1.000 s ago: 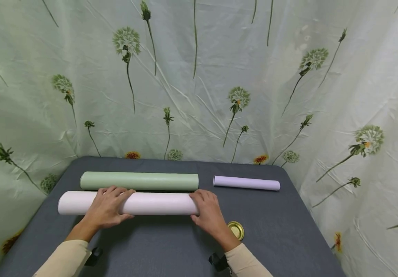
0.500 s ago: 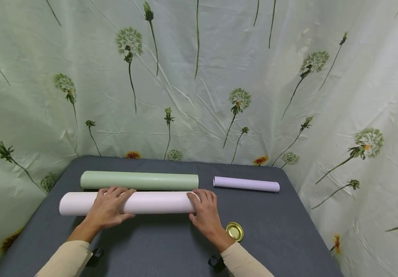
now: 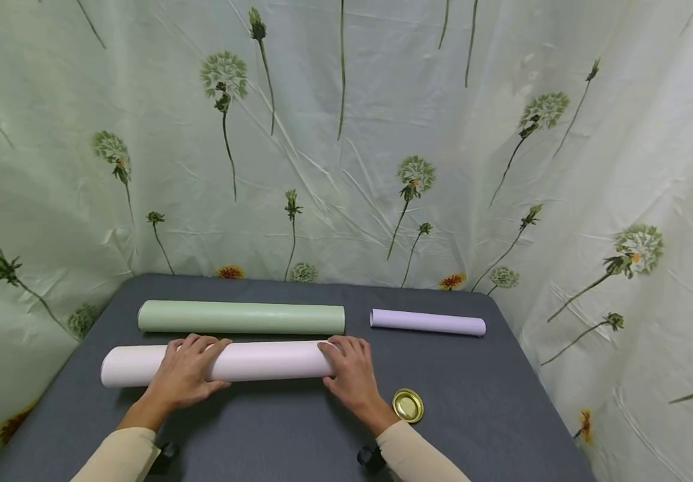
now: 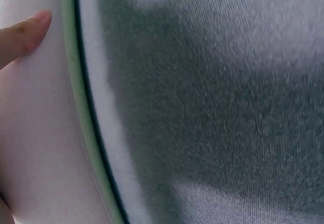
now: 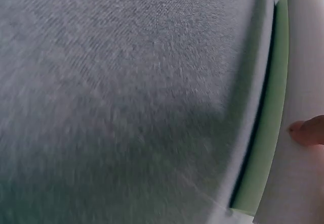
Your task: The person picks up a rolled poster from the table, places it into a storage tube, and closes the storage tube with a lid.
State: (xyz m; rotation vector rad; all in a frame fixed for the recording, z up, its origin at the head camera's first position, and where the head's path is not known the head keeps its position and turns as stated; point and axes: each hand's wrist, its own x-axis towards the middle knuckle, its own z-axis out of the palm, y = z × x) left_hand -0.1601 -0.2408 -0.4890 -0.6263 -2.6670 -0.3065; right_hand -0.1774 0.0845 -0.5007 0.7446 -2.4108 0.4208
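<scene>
A thick pale pink, nearly white roll (image 3: 270, 361) lies crosswise in both hands. My left hand (image 3: 185, 373) grips it left of its middle, fingers over the top and thumb on the near side. At the right end my right hand (image 3: 352, 375) holds it, covering that end. In the left wrist view the thumb (image 4: 31, 36) presses the roll's pale surface. The right wrist view shows the other thumb (image 5: 308, 131) against the same roll. Just behind it a green roll (image 3: 240, 317) rests on the table. Dark shadow falls below the pink roll.
A thinner lilac roll (image 3: 427, 322) lies at the back right of the grey-covered table (image 3: 473, 402). Beside my right wrist sits a small round gold dish (image 3: 408, 406). A dandelion-printed curtain (image 3: 346, 167) hangs behind and along the sides.
The pink roll has come slightly nearer to me, with its right end now farther left. The gap to the green roll has widened. Both hands have kept hold.
</scene>
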